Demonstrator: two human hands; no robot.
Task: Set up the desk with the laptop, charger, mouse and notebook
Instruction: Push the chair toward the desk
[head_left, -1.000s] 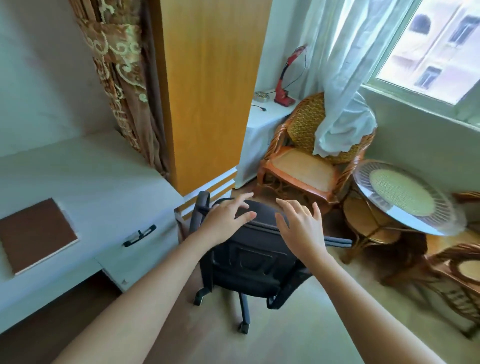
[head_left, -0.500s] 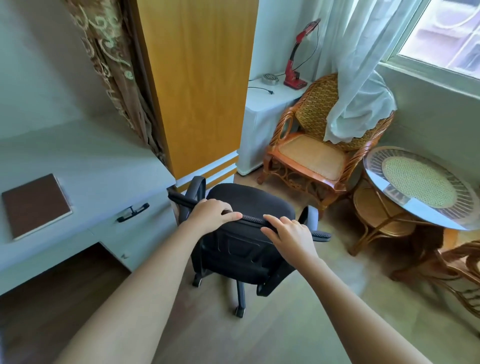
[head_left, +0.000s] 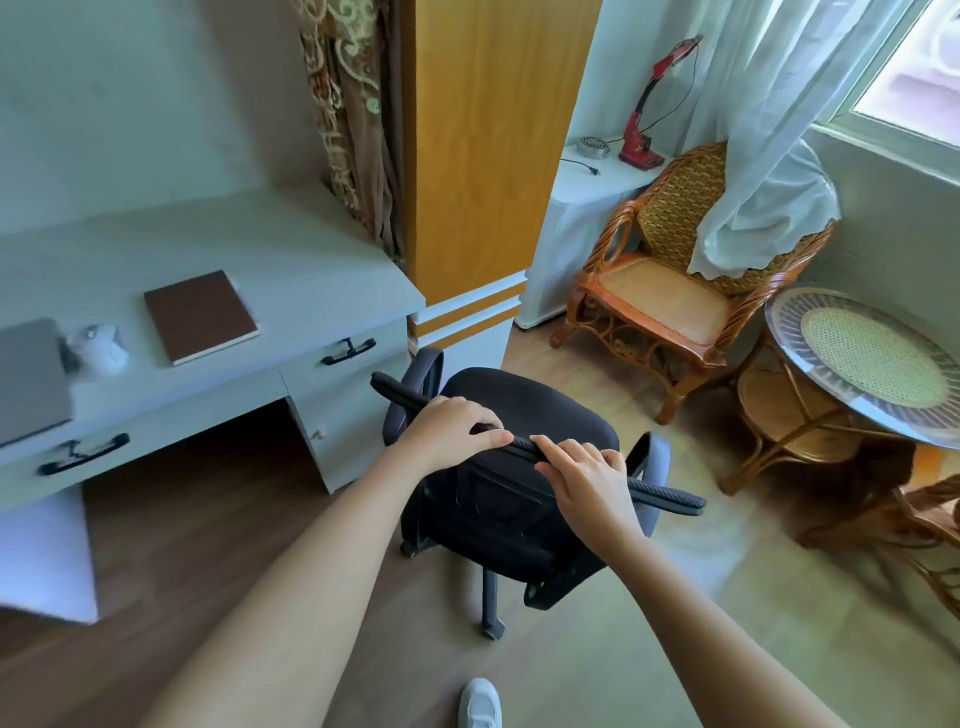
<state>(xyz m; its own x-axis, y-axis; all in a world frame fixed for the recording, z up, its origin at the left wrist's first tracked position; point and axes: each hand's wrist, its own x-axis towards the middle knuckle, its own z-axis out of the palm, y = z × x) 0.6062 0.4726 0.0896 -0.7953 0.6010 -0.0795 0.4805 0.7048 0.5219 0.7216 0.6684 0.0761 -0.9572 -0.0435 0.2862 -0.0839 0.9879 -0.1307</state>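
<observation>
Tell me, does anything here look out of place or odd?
Nothing looks spilled or broken. The office chair stands off to the side of the desk rather than at its opening; the left hand and right hand grip its backrest. The notebook lies slightly turned.

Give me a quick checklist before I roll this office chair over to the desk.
1. Left hand grips the top of the chair backrest: ok.
2. Right hand grips the same top edge: ok.
3. Kneehole under the desk free of obstacles: cannot tell, its left part is hidden.
4. Floor between chair and desk bare: ok where visible.
5. Notebook lies flat on the desk, back from the front edge: ok.
6. Laptop closed on the desk, charger beside it; mouse: cannot tell, not visible.
</observation>
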